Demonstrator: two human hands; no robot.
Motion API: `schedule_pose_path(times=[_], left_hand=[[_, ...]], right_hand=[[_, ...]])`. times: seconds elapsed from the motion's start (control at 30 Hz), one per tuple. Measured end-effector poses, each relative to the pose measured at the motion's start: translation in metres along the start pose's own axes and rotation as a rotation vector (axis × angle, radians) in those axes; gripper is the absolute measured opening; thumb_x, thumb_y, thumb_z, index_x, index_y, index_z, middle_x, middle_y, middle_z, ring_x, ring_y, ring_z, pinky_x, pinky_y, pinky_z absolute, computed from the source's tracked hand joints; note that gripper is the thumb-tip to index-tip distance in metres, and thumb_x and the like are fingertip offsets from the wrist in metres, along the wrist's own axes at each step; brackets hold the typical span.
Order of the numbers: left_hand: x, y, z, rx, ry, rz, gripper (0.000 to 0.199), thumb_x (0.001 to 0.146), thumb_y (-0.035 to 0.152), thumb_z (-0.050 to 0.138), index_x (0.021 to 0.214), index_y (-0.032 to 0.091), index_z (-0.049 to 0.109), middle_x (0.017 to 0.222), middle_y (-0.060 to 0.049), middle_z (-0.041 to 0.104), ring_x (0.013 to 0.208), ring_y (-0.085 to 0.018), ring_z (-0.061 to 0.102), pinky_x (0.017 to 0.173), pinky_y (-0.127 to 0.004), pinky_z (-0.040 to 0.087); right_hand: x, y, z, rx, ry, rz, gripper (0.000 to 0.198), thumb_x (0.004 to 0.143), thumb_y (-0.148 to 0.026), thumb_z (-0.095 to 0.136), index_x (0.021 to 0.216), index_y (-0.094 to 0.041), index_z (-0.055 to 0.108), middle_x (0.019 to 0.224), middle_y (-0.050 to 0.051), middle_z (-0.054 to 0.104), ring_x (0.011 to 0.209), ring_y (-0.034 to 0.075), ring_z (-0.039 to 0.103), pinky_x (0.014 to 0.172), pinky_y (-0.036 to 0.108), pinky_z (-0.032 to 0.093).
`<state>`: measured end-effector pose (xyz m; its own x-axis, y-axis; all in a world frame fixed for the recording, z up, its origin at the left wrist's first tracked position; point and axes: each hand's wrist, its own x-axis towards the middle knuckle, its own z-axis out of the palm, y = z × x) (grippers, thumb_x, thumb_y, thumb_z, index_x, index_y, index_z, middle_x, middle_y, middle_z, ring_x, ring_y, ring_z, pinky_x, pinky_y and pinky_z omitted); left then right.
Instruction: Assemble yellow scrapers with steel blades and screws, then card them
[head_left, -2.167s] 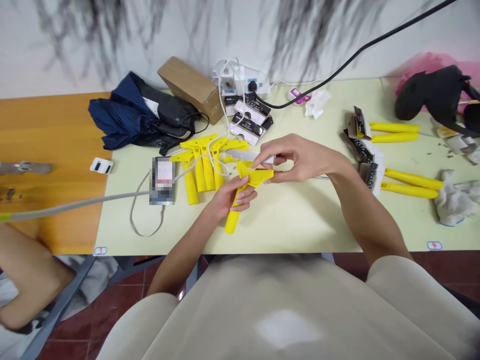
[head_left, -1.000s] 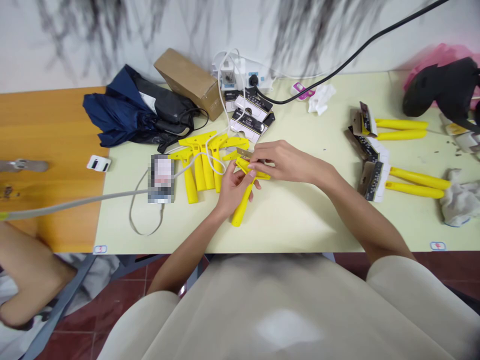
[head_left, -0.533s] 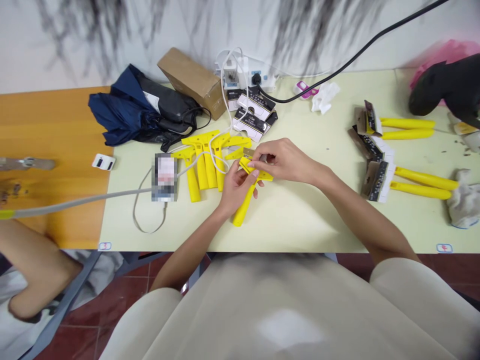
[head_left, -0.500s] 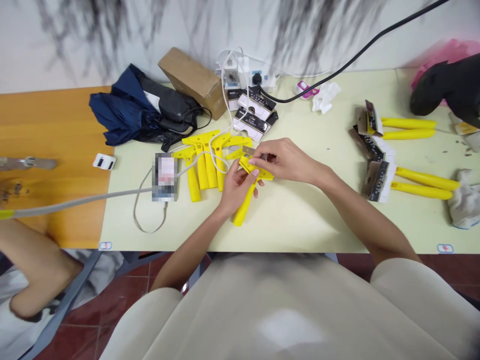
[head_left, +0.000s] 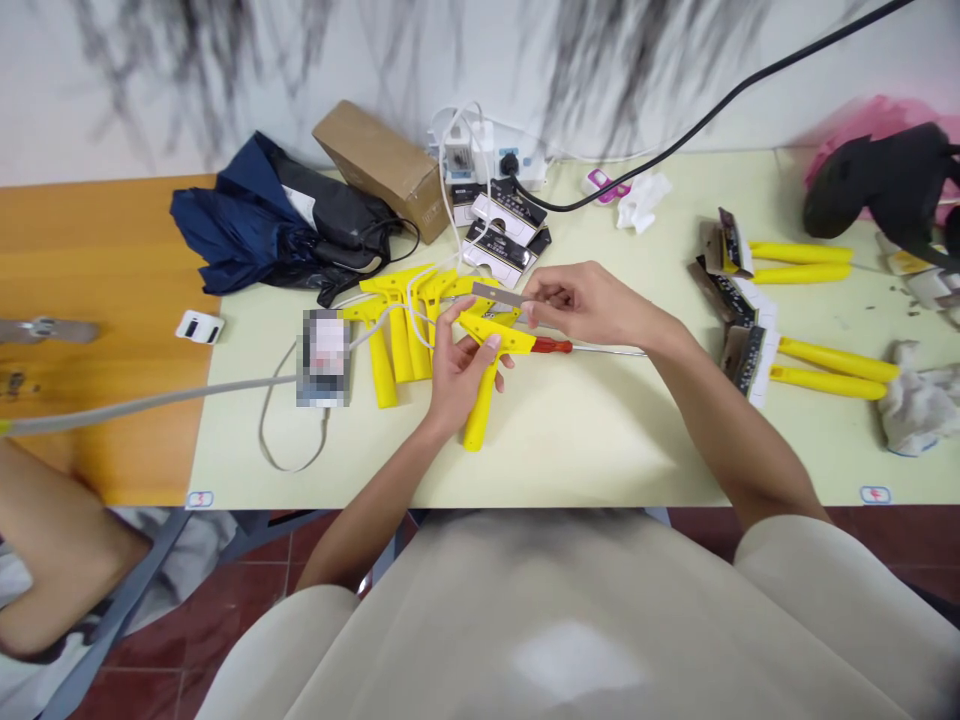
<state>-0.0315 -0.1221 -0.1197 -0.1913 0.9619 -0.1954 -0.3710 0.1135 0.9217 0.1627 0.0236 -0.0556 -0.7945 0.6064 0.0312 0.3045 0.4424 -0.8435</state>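
Note:
My left hand (head_left: 456,378) is closed around a yellow plastic scraper (head_left: 478,418), near where its handle meets the wide head; the handle points down toward me. Between the fingertips of my right hand (head_left: 592,302) is a flat metal blade (head_left: 496,293). It lies level across the upper side of the scraper head; whether the two touch, I cannot tell. A screwdriver (head_left: 553,345) with a red handle lies behind the scraper head, its shaft pointing right under my right wrist. Several more yellow scrapers (head_left: 383,370) lie just left of my left hand.
Black-and-white card packets (head_left: 499,252) lie by a power strip (head_left: 529,165) and a brown box (head_left: 382,170). A white cable (head_left: 411,300) crosses the scrapers. A folded umbrella (head_left: 255,220) is at left. On the right are packaged yellow scrapers (head_left: 832,372) and a crumpled cloth (head_left: 919,400).
My right hand has drawn back slightly from the scraper head, and more of the blade shows. The red-handled screwdriver is now visible. The view has shifted a little.

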Motion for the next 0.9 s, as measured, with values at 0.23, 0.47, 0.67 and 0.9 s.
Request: schedule_pose_path(times=[0.23,0.47,0.67,0.9], left_hand=[[0.000,0.001,0.002,0.019,0.039,0.041,0.087,0.094,0.053,0.090,0.164,0.039,0.041,0.096,0.002,0.075,0.073,-0.016,0.075,0.052,-0.024,0.058],[0.004,-0.005,-0.002,-0.002,0.024,0.032,0.061,0.095,0.053,0.089,0.142,0.031,0.057,0.106,-0.002,0.075,0.074,-0.014,0.072,0.050,-0.022,0.056],[0.004,-0.004,-0.002,-0.013,0.030,0.012,0.065,0.095,0.055,0.088,0.145,0.031,0.054,0.108,-0.003,0.075,0.076,-0.014,0.073,0.051,-0.021,0.056],[0.004,-0.004,-0.001,-0.014,0.034,0.006,0.066,0.094,0.052,0.090,0.146,0.032,0.054,0.106,-0.002,0.075,0.081,-0.016,0.075,0.053,-0.022,0.057]], right_hand=[[0.000,0.002,0.010,0.214,-0.050,0.033,0.036,0.103,-0.050,0.079,0.091,-0.017,0.078,0.064,-0.004,0.060,0.053,0.010,0.047,0.050,0.026,0.034],[0.002,0.005,0.026,0.438,0.001,0.134,0.050,0.096,-0.064,0.086,0.095,-0.014,0.082,0.071,0.001,0.069,0.051,0.010,0.046,0.042,0.025,0.033],[0.005,0.009,0.034,0.408,-0.023,0.064,0.049,0.095,-0.062,0.088,0.096,-0.014,0.082,0.079,0.002,0.068,0.057,0.010,0.045,0.049,0.025,0.036],[0.004,0.008,0.030,0.022,0.008,-0.116,0.025,0.100,-0.036,0.080,0.115,-0.017,0.072,0.085,-0.001,0.066,0.072,0.014,0.054,0.068,0.027,0.041]])
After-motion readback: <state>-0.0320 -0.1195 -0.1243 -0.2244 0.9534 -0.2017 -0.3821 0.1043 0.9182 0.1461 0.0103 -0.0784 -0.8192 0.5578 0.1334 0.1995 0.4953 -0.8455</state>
